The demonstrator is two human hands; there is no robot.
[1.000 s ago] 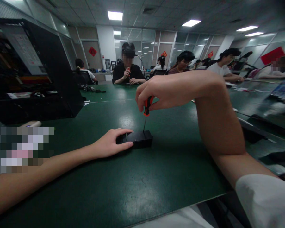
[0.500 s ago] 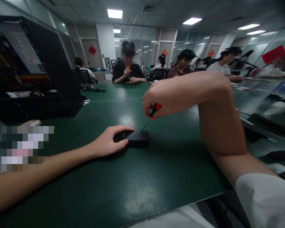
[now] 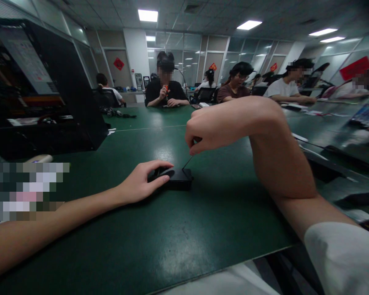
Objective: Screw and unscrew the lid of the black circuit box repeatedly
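Note:
A black rectangular box (image 3: 180, 180) lies flat on the green tabletop (image 3: 172, 237). My left hand (image 3: 144, 180) grips its left end, thumb on the near side and fingers along the far side. Above the box, my right hand (image 3: 209, 129) is closed around the handle of a screwdriver (image 3: 188, 162). The thin shaft slants down and left, its tip meeting the box's top near the far right corner. Most of the handle is hidden inside my right fingers.
An open black computer case (image 3: 70, 90) stands at the left, with a pale rounded object (image 3: 41, 159) near it. Dark cables (image 3: 119, 114) lie farther back. Across the table sits a person (image 3: 166, 88) in black; several others sit at the right. Dark flat items (image 3: 350, 159) lie at the right.
My right hand has turned around the screwdriver, so the red and black handle shows less. The tip stays at the same corner of the box. My left hand has barely moved.

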